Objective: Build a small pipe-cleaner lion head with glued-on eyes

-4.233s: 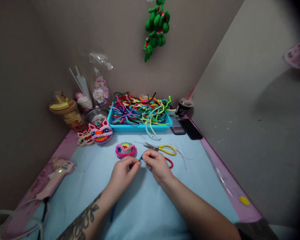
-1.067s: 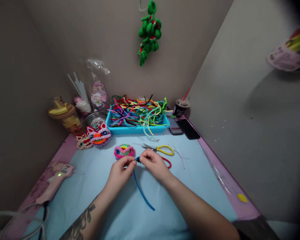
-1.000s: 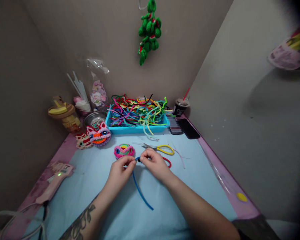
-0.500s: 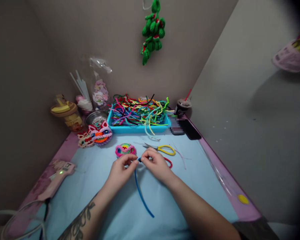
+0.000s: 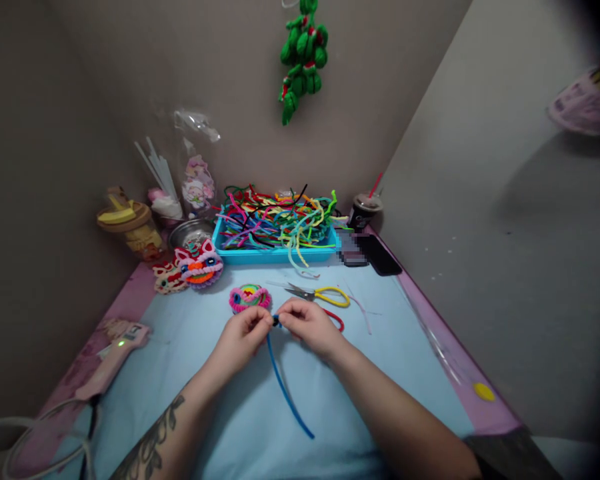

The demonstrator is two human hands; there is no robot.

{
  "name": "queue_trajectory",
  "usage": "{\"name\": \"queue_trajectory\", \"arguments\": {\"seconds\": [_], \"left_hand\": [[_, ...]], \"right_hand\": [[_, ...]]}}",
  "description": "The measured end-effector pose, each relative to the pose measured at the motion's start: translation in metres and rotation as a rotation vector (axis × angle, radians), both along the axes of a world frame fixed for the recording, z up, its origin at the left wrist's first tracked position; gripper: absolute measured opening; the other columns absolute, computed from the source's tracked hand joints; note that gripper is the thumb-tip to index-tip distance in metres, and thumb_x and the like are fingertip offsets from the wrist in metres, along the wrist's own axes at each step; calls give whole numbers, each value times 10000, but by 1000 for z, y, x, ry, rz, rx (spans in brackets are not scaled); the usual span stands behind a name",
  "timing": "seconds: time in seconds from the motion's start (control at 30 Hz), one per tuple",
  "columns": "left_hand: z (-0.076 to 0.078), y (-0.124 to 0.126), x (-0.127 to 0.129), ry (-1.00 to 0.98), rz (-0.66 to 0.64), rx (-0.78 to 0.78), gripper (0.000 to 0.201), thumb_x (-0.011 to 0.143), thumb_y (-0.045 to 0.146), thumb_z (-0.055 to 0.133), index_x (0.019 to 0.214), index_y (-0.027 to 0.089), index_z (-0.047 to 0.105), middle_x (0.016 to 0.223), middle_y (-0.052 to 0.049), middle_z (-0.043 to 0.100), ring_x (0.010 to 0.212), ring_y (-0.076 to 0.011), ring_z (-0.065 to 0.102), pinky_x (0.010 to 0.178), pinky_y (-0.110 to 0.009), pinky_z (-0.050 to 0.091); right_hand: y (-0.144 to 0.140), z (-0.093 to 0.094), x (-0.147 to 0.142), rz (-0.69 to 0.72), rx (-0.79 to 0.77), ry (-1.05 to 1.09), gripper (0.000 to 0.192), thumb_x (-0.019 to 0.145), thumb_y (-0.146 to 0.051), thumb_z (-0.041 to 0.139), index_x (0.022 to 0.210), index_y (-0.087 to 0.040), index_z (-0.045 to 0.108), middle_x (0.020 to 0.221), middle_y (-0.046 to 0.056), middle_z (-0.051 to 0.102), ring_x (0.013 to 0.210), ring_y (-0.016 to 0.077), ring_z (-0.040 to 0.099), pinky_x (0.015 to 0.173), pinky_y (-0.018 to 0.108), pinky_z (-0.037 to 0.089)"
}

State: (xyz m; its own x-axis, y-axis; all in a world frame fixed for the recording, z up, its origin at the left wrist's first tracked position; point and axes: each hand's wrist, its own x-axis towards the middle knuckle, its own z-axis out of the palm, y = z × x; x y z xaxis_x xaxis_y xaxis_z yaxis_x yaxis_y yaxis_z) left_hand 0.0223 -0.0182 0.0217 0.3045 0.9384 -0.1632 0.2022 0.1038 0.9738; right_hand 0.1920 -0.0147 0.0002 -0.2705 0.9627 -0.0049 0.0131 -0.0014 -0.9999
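A blue pipe cleaner point(image 5: 286, 392) hangs from between my fingertips, its long tail curving down to the right over the cloth. At its upper end is a small dark, coiled bit point(image 5: 275, 321). My left hand point(image 5: 247, 333) pinches it from the left, thumb against forefinger. From the right, my right hand point(image 5: 310, 327) pinches the same end, the fingers closed close to the left ones. Just beyond my left hand lies a pink, round pipe-cleaner piece point(image 5: 250, 298) with a blue eye. Scissors point(image 5: 325, 295) with yellow and red handles lie behind my right hand, which partly hides them.
A blue tray point(image 5: 275, 257) heaped with coloured pipe cleaners stands at the back. Lion-head crafts point(image 5: 200, 267) sit left of it, a pink glue gun point(image 5: 117, 357) with its cable nearer me. Right of the tray are a black phone point(image 5: 381, 255) and a drink cup point(image 5: 365, 210).
Both hands stay together at the pipe cleaner's upper end, with the fingers slightly shifted. The blue tail has swung a little to the right. The whole view has moved slightly.
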Motion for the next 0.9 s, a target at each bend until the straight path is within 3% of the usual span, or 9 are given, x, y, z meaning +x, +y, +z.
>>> {"name": "queue_trajectory", "arguments": {"seconds": [0.2,0.43,0.9], "left_hand": [[1,-2,1,-206,-17,-240,313,738,452,608,676,168,494,461,80,416,384,-39,307,366,-150,221],[0,-5,5,-311,5,-349,317,710,428,657,672,156,497,456,85,401,367,-19,277,348,-136,183],[0,-8,12,-459,135,-426,358,619,412,746,680,132,532,505,72,425,393,-3,266,342,-126,155]], "right_hand": [[2,1,7,40,165,129,154,734,-280,704,862,-197,723,804,22,639,764,148,585,706,265,446],[-1,-1,2,-12,216,124,94,724,-226,719,812,-203,744,746,21,669,711,142,602,655,250,461],[-7,3,-2,-127,573,-182,135,827,-195,579,897,-196,695,792,46,649,734,154,607,620,260,482]]}}
